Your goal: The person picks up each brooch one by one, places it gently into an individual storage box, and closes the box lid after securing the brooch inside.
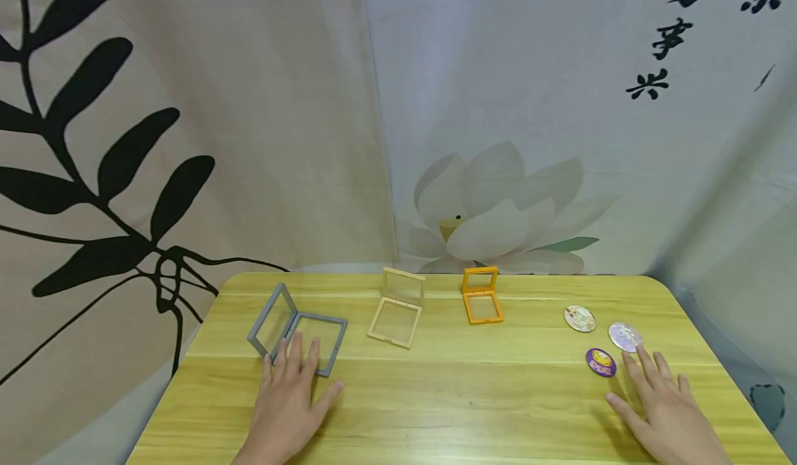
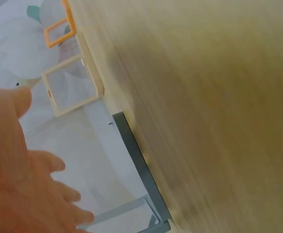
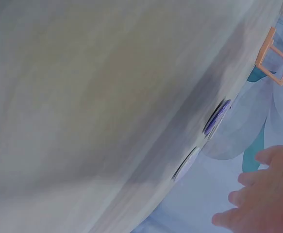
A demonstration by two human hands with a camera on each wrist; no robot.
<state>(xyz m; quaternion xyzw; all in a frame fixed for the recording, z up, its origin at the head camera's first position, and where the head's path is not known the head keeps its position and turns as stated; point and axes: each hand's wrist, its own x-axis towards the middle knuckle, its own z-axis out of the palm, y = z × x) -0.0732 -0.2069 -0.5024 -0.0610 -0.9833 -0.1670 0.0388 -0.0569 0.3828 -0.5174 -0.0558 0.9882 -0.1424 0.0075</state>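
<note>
My left hand point(image 1: 289, 403) is spread out beside a grey hinged frame point(image 1: 291, 323), its fingertips overlapping the frame's near edge in the head view; whether they touch cannot be told. That frame stands half opened, one half raised and one flat. In the left wrist view the hand point(image 2: 29, 170) holds nothing. On the right, my right hand point(image 1: 669, 403) has its fingers extended over the table near three round badges: a purple one point(image 1: 600, 362), a lilac one point(image 1: 625, 337) and a pale patterned one point(image 1: 580, 318). Its fingertips come close to the lilac badge.
A cream hinged frame point(image 1: 401, 303) and a smaller orange hinged frame point(image 1: 479, 293) stand opened toward the back of the wooden table point(image 1: 473, 409). Behind the table hangs a printed curtain point(image 1: 311, 140) with leaves, a lotus and dark characters.
</note>
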